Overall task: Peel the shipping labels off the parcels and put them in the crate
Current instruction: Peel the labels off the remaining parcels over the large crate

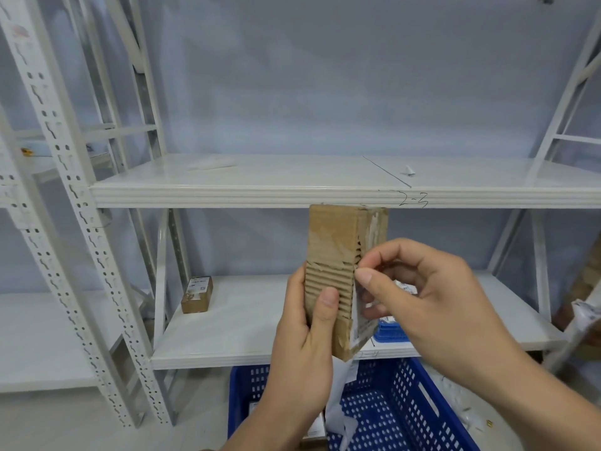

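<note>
Parcel (338,236), a torn brown box, is held upright before white shelves (227,190), above a blue crate (406,402) that already contains white paper. Left hand (302,346) grips the box; right hand (432,297) pinches its half-peeled label (361,323). A small labelled box (196,294) waits on the lower shelf.

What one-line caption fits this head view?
Left hand holds a torn cardboard parcel upright while the right hand pinches its shipping label above a blue crate.

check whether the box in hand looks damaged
Yes. The box in the left hand has its front skin torn away, baring the corrugated ribs. Ragged white paper remnants cling to its right face, where the right hand pinches the half-peeled label.
</note>
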